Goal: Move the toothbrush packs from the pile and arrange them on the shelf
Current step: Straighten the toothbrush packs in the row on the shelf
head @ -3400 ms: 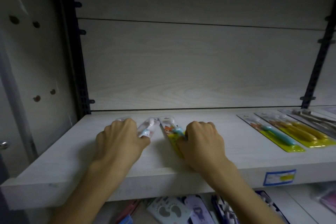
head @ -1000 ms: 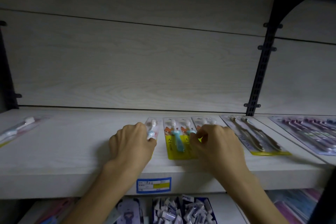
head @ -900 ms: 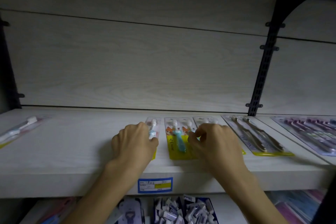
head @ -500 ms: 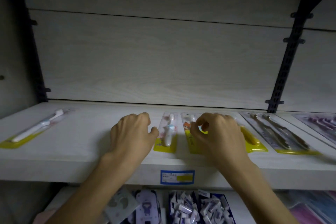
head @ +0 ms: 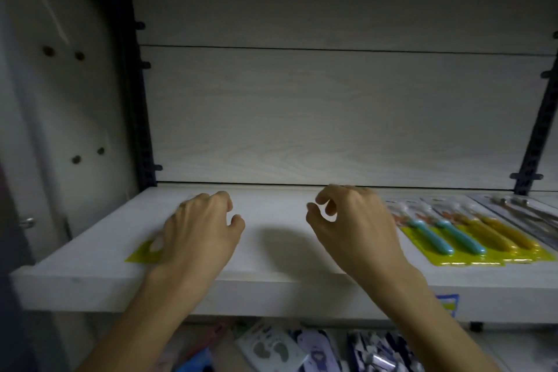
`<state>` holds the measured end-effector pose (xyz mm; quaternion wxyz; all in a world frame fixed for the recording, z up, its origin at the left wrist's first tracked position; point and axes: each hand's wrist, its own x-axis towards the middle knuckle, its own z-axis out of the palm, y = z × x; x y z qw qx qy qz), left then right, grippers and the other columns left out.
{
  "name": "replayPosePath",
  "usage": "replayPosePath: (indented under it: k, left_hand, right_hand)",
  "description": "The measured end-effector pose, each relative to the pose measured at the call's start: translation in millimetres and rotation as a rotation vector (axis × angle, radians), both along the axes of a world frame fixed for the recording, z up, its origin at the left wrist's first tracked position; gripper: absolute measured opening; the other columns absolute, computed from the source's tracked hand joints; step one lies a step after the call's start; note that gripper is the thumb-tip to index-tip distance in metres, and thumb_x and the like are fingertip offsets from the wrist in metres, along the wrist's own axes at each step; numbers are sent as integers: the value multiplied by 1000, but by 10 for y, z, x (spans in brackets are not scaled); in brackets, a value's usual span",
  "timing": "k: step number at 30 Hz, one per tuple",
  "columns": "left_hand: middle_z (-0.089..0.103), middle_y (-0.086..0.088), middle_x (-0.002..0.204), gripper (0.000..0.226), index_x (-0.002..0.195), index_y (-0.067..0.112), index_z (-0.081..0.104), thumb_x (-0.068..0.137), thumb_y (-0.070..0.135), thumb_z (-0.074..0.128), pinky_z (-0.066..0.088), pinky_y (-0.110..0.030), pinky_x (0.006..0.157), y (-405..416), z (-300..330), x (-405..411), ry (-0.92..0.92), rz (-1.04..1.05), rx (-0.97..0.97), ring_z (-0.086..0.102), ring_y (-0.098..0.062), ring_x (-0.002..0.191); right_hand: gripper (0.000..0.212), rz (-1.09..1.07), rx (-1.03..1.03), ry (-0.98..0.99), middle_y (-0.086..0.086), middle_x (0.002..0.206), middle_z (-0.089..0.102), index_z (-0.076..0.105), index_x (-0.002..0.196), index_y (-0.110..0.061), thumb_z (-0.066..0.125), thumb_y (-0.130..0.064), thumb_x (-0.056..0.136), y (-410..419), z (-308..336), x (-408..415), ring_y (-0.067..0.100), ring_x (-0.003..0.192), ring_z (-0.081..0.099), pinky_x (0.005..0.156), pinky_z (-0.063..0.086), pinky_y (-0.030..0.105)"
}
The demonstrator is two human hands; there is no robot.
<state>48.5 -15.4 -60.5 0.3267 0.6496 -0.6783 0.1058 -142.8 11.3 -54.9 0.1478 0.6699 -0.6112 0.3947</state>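
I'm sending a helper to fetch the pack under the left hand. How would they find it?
On the pale wooden shelf, go to its left end. The toothbrush pack lies flat there under the left hand, alone, only its yellow corner showing, apart from the packs on the right.

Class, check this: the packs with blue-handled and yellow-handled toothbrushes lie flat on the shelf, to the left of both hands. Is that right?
Not quite. The head view shows those packs lying flat on the shelf to the right of both hands, beyond the right hand, not the left hand.

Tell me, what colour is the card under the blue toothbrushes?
Yellow: the card under the blue toothbrushes shows best in the head view.
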Motion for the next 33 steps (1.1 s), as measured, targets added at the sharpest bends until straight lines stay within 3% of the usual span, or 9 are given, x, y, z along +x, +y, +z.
replayPosePath:
  k: [4,7,9,13,16,19,29,33]
  left_hand:
    - [64,0,104,26,111,19,62,91,32,53,45,-30,72,-30,-20,484,-18,19,1,59,-21,96]
    - [62,-5,92,21,94,16,62,90,34,52,47,-32,67,-86,-49,748,-50,20,27,58,-24,86]
    - [60,-6,89,29,81,16,54,93,42,48,41,-30,61,-119,-68,866,-90,40,55,57,-24,82]
    - [61,-8,97,33,82,17,49,94,47,42,36,-29,64,-137,-79,985,-158,79,151,57,-27,91]
    - [55,-5,87,30,79,18,44,93,44,45,36,-29,64,-132,-62,1004,-143,74,188,50,-23,80]
    - [42,-1,76,33,80,18,46,93,48,45,34,-29,62,-112,-44,963,-110,58,180,40,-21,71]
    - [32,4,61,31,78,17,48,91,45,50,22,-27,48,-46,17,367,-39,-31,130,26,-11,52]
    - [36,1,65,31,78,16,50,91,45,50,29,-28,58,-25,35,-67,-23,-52,125,35,-19,61]
  right_hand:
    - [29,-16,34,3,-5,95,68,65,108,-25,52,-43,89,-74,-64,454,20,94,58,71,41,31]
    - [30,-35,58,-15,-5,94,68,66,109,-24,52,-42,90,-96,-113,696,20,94,58,73,44,31]
    - [30,-53,73,-21,-5,95,68,65,110,-25,52,-43,90,-96,-131,812,19,95,57,75,45,31]
    - [30,-82,106,6,-6,98,67,63,112,-26,50,-43,91,-71,-123,959,19,99,55,76,41,30]
    - [30,-100,123,15,-5,98,68,63,111,-25,50,-43,91,-44,-112,993,20,98,56,79,44,32]
    - [29,-132,118,14,-6,95,68,66,109,-25,50,-42,91,5,-133,952,20,93,57,79,46,33]
    - [24,-218,82,-15,-4,89,69,69,100,-23,55,-41,89,186,-164,369,17,84,60,76,51,36]
    - [23,-230,94,-6,-3,87,70,69,96,-23,57,-39,87,264,-159,8,19,81,61,74,51,37]
